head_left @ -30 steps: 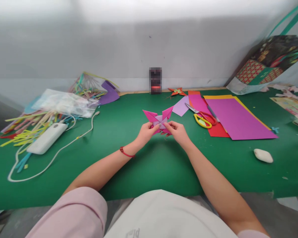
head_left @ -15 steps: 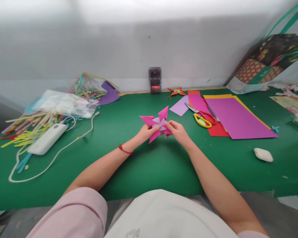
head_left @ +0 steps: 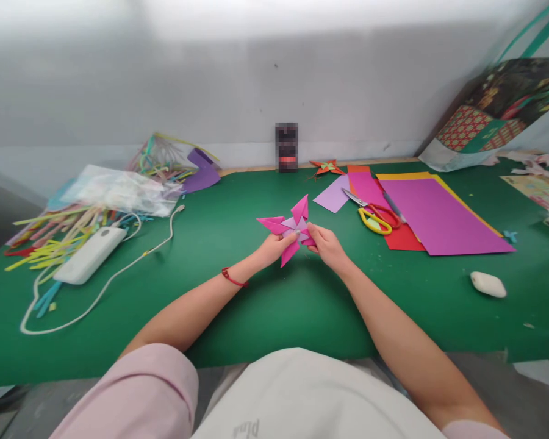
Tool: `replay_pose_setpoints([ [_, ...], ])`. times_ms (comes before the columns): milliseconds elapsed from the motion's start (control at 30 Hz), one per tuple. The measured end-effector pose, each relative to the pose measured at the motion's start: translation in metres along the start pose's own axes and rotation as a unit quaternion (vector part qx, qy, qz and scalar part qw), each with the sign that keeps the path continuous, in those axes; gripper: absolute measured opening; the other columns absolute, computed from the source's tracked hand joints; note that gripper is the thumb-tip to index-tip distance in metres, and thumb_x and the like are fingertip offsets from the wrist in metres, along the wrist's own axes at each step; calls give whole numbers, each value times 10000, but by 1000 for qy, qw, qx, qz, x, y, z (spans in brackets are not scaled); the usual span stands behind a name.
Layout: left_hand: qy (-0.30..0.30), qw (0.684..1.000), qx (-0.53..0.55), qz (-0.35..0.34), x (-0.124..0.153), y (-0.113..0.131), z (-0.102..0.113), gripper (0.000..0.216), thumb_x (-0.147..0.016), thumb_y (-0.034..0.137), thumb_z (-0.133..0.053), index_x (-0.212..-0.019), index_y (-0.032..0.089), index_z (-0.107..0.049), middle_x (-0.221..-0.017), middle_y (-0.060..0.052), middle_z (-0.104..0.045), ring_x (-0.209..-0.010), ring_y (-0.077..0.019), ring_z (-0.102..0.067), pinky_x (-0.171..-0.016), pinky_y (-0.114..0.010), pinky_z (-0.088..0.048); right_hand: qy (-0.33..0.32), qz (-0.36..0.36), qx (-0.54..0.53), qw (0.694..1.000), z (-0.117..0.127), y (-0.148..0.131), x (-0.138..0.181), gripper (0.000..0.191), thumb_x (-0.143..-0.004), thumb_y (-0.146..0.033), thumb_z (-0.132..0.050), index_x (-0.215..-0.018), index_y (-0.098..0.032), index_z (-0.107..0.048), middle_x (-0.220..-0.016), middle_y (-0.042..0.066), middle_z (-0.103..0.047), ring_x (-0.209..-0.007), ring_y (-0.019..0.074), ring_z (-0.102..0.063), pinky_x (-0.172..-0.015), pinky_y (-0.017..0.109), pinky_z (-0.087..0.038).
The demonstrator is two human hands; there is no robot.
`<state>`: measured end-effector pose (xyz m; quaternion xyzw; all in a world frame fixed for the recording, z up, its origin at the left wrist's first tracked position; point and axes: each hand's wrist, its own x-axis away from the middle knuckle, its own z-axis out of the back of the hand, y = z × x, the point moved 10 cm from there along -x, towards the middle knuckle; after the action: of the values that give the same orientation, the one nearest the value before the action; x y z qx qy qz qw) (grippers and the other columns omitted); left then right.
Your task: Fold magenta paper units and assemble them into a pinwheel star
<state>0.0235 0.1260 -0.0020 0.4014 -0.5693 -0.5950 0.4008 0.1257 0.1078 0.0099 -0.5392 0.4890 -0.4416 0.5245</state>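
Note:
A folded paper star [head_left: 290, 229], magenta points around a lilac centre, is held just above the green table mat [head_left: 265, 305]. My left hand [head_left: 271, 248] pinches its lower left side, fingers closed on the paper. My right hand [head_left: 326, 244] grips its right side with thumb and fingers. A red cord bracelet sits on my left wrist. The star's lower point sticks down between my two hands.
Right of my hands lie yellow-handled scissors [head_left: 373, 218] on coloured paper sheets [head_left: 439, 216], a lilac square [head_left: 333, 195] and a white eraser-like lump [head_left: 487, 284]. At left are a white power bank [head_left: 89, 255] with cable, paper strips and a plastic bag [head_left: 119, 190]. A patterned bag [head_left: 494, 116] stands back right.
The star has been turned in my hands, its points rotating so one now aims down between my fingers. Both hands kept their hold and stayed in the same spot.

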Motion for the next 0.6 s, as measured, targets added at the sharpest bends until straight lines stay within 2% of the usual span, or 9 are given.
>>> replay_pose_setpoints([
  [100, 5, 1000, 6, -4, 2, 2, -2, 450, -678, 495, -673, -940, 129, -645, -909, -77, -691, -877, -214, -617, -793, -308, -483, -6, 12, 12, 1000, 0, -2, 1, 555, -678, -735, -508, -580, -194, -428, -445, -71, -368, -371, 48, -314, -370, 215, -235],
  [167, 4, 1000, -1, -4, 4, 4, -3, 407, -704, 494, -652, -895, 135, -644, -808, -68, -690, -819, -205, -625, -741, -295, -491, -11, 17, 21, 1000, 0, -3, 1, 549, -697, -729, -496, -579, -197, -422, -427, -74, -357, -369, 53, -316, -378, 218, -242],
  [300, -27, 999, -24, 32, 10, 0, -10, 412, -752, 555, -572, -700, 147, -598, -499, -25, -581, -514, -154, -570, -513, -266, -456, -18, 26, 34, 999, -1, -7, 2, 549, -711, -732, -476, -578, -201, -428, -415, -70, -371, -367, 60, -316, -386, 225, -260],
  [367, -41, 997, -27, 53, 13, -3, -13, 455, -757, 593, -538, -627, 158, -554, -421, -10, -523, -398, -129, -499, -425, -258, -408, -18, 28, 36, 999, -1, -8, 3, 552, -707, -735, -477, -572, -202, -430, -407, -68, -377, -362, 61, -317, -386, 225, -267],
  [467, -36, 998, -22, 47, 12, 0, -13, 455, -748, 598, -548, -603, 167, -529, -405, -4, -507, -367, -120, -477, -393, -253, -386, -32, 12, 29, 999, -3, -8, 3, 568, -689, -750, -481, -562, -198, -441, -388, -58, -411, -350, 64, -349, -376, 220, -285],
  [600, 4, 999, -9, 31, 9, 5, -5, 396, -738, 550, -590, -634, 172, -538, -433, 6, -521, -392, -122, -493, -416, -255, -407, -76, -56, -26, 995, -4, -2, 1, 631, -709, -780, -403, -642, -167, -537, -477, 19, -580, -377, 89, -475, -357, 206, -346],
])
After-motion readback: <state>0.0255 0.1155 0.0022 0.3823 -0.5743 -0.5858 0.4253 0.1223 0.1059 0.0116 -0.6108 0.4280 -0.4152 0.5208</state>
